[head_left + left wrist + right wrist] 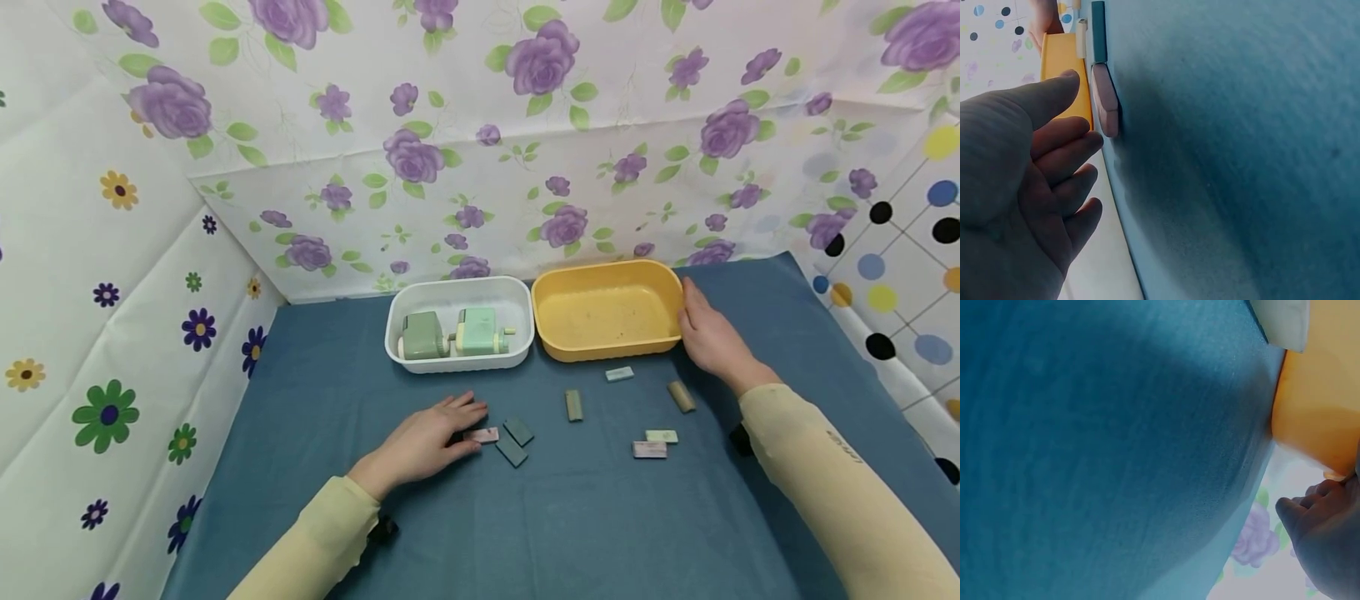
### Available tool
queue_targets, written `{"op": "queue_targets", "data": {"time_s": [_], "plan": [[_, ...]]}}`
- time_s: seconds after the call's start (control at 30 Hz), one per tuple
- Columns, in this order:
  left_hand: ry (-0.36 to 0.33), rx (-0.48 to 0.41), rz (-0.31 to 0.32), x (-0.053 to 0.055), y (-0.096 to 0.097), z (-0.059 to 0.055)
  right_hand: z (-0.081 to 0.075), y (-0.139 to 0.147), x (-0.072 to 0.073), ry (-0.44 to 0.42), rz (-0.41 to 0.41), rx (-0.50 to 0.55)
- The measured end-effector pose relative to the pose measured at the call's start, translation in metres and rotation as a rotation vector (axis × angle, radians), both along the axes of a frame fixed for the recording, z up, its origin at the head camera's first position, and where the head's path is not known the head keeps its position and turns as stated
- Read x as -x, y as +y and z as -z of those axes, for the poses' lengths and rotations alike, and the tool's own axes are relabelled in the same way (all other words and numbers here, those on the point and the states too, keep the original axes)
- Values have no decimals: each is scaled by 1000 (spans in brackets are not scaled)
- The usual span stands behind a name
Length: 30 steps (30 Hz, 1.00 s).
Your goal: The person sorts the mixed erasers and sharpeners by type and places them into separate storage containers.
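Observation:
My left hand hovers low over the cloth, its fingers loosely spread beside a pink eraser. In the left wrist view, the pink eraser lies just past the thumb and fingertips, with nothing held. Two dark green erasers lie right of it. With fairly straight fingers, my right hand touches the right end of a yellow plastic basket. The right wrist view has that hand by the basket's wall; the fingertips are partly cut off there.
Left of the basket stands a white tray with a grey-green crank pencil sharpener and a mint one. Several small erasers lie in front of the basket, among them an olive one and a brown one. Flowered sheets enclose the blue cloth.

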<state>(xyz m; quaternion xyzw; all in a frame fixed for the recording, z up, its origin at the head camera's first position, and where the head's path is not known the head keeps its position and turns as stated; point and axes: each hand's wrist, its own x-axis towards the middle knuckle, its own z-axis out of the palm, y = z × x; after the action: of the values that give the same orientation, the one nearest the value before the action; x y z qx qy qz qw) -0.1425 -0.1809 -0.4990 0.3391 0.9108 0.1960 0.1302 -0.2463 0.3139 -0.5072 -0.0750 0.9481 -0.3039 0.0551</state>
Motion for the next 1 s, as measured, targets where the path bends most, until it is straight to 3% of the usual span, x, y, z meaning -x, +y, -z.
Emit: {"op": "queue_targets", "data": {"time_s": [0.33,0.6,1.0], "plan": [[2,22,21,-1,3,5,2,0,-1,5,9,-9],[73,49,44,-2,5,7,1,-1,-1,8,3,-51],[147,49,4,-6,8,9,-1,-3,-1,16,7,-56]]}}
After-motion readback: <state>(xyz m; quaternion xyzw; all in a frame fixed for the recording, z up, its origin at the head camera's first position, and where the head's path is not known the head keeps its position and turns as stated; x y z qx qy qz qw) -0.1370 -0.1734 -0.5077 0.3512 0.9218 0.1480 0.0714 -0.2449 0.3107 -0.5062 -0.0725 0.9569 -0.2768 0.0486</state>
